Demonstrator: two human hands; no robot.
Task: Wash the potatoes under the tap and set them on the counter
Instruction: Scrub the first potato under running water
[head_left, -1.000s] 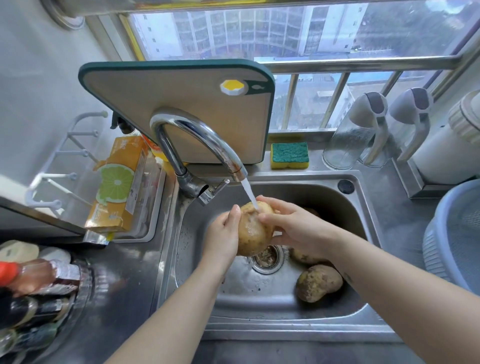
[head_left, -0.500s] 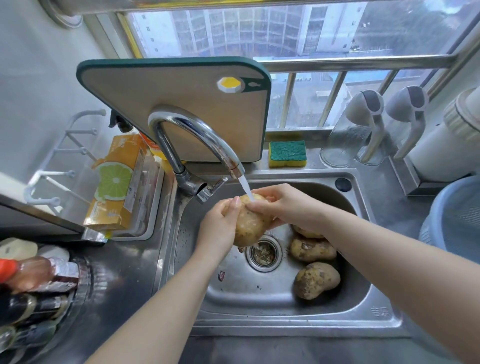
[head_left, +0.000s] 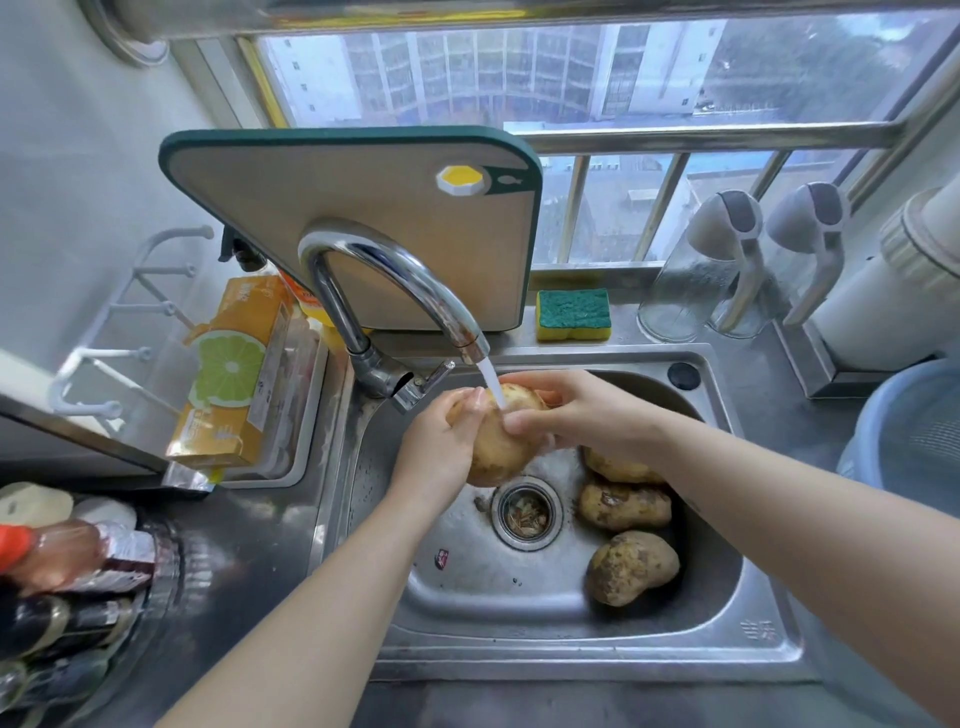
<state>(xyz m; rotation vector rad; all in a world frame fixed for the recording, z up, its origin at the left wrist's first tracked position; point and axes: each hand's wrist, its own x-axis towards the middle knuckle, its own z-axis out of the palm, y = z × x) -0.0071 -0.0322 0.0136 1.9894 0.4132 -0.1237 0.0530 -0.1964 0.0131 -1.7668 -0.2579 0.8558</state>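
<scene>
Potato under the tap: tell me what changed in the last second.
The right hand rubbed its fingers across the top of the potato, and more of the three potatoes in the sink now shows past its forearm. Unchanged: the left hand keeps its grip, both hands hold the potato under the running tap, and nothing was let go.

At frame centre, the potato (head_left: 498, 452) is pale tan and glossy. The other potatoes (head_left: 631, 566), lower right, are brown mottled with dark dirt, inside a steel-grey sink (head_left: 571, 660). The cutting board (head_left: 337, 208), upper centre, is beige with a dark green rim. The sponge (head_left: 573, 314) is green over yellow. The box (head_left: 234, 374) at left is orange with a lime-green citrus slice. The basin (head_left: 909, 431) at right is light blue.
</scene>
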